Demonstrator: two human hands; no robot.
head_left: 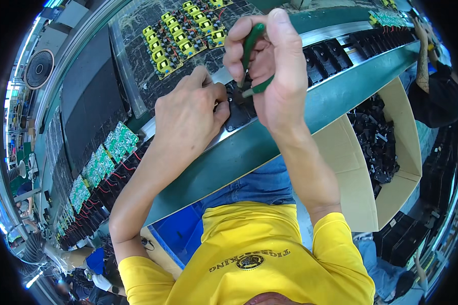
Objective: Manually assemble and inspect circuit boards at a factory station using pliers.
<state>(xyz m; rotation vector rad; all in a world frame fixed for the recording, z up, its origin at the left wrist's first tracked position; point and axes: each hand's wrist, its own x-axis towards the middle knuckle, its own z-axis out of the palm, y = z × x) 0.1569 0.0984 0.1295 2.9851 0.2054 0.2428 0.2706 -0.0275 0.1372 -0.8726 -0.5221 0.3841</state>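
My right hand (285, 71) is closed around green-handled pliers (249, 48), one handle against the fingers and the other by the palm. Their jaws point down at a black plastic case (236, 118) on the bench edge. My left hand (188, 109) lies at the left side of that case, with thumb and fingers pinched together. What sits between those fingertips is mostly hidden. The jaw tips are too dark to show what they touch.
Beyond my hands lie rows of yellow-and-black circuit assemblies (180, 38). Green circuit boards (104, 157) with red wires line the left. More black cases (328, 61) follow on the right. A cardboard box (341, 157) holds black parts. A co-worker's arm (422, 66) reaches in at far right.
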